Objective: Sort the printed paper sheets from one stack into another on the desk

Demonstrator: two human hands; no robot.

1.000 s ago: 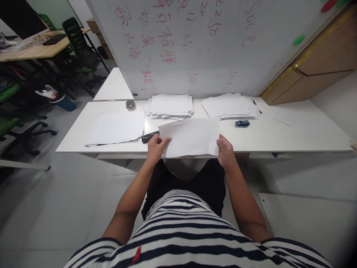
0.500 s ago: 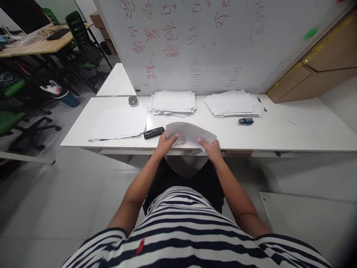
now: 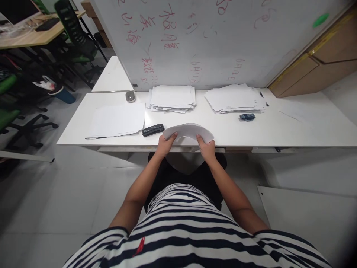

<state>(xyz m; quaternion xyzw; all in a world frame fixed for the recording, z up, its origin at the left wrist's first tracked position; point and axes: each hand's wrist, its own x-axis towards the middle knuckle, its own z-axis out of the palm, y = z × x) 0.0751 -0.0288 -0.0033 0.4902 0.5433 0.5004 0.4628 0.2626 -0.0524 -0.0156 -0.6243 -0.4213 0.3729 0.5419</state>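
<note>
A white sheet of paper arches upward above the near edge of the white table. My left hand pinches its left end, and my right hand grips the sheet near its middle. Both hands hover over the table's front edge. A black stapler lies just left of my left hand.
Two stacks of white paper lie at the back of the table, below a whiteboard with red writing. Loose sheets lie at the left. A small dark object and a grey oval object also rest there. Office chairs stand far left.
My right hand has slid left along the sheet toward my left hand, and the flat sheet has bowed upward into an arch. The sheet has dropped closer to the table edge.
</note>
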